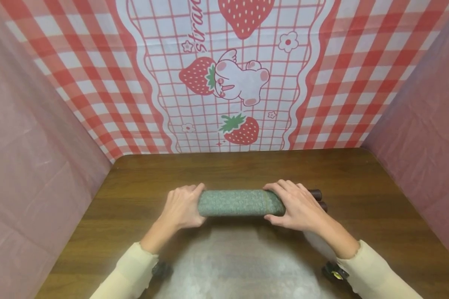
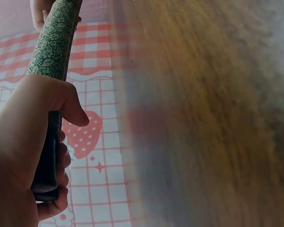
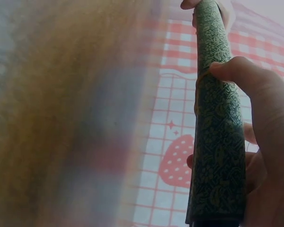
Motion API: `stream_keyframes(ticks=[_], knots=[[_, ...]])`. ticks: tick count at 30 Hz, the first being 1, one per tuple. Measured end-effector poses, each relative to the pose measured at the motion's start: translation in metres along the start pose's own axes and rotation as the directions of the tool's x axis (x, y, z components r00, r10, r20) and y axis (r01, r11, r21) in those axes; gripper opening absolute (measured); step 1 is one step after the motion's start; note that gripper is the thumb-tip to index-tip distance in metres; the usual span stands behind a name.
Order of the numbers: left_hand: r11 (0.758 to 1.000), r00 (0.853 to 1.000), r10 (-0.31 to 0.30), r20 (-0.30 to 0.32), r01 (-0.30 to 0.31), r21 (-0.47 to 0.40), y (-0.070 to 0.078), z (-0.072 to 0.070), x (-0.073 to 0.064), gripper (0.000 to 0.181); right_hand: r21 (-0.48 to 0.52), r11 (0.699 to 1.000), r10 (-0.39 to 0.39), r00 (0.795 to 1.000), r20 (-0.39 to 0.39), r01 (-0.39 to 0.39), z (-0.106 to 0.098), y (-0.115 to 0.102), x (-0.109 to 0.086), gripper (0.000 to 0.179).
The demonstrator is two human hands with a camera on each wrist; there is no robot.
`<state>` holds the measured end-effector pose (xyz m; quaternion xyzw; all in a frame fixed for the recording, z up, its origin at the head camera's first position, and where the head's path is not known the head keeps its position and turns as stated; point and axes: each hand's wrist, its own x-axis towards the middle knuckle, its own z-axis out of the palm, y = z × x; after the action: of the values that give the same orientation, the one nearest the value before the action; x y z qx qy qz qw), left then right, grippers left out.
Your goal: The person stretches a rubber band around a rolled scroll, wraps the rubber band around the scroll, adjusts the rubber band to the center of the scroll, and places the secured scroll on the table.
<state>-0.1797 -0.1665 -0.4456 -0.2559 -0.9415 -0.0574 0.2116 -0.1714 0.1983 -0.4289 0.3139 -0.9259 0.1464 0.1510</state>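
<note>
A rolled-up scroll [image 1: 235, 203] with a green, leafy-patterned cover lies crosswise between both hands, close over the wooden table. Its left end is gripped by my left hand [image 1: 185, 207], thumb on the near side and fingers round the far side. In the left wrist view, a dark rod end [image 2: 46, 165] runs down inside that grip. My right hand [image 1: 295, 205] holds the roll near its other end, where two dark brown rod ends [image 1: 316, 194] stick out past the hand. A thin yellowish cord [image 3: 202, 78] circles the roll beside the right thumb.
The brown wooden table [image 1: 134, 174] has a bright reflection at its near middle. Behind it hangs a red-checked cloth [image 1: 321, 104] with strawberries, and pink cloth [image 1: 423, 137] covers both sides. Small dark devices [image 1: 334, 270] sit under the wrists.
</note>
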Motion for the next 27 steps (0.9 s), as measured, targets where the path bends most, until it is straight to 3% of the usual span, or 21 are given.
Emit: stream_keyframes(ticks=[18, 27], knots=[[1.0, 1.0, 0.006, 0.017, -0.006, 0.021, 0.0026, -0.0005, -0.0021, 0.062, -0.029, 1.0, -0.005, 0.999, -0.037, 0.004, 0.0075, -0.0021, -0.0046, 0.076], [1.0, 1.0, 0.006, 0.011, -0.006, 0.015, 0.0025, 0.0, -0.0045, 0.062, 0.007, 1.0, 0.028, 0.999, 0.017, -0.028, 0.0026, -0.0018, -0.0032, 0.076]])
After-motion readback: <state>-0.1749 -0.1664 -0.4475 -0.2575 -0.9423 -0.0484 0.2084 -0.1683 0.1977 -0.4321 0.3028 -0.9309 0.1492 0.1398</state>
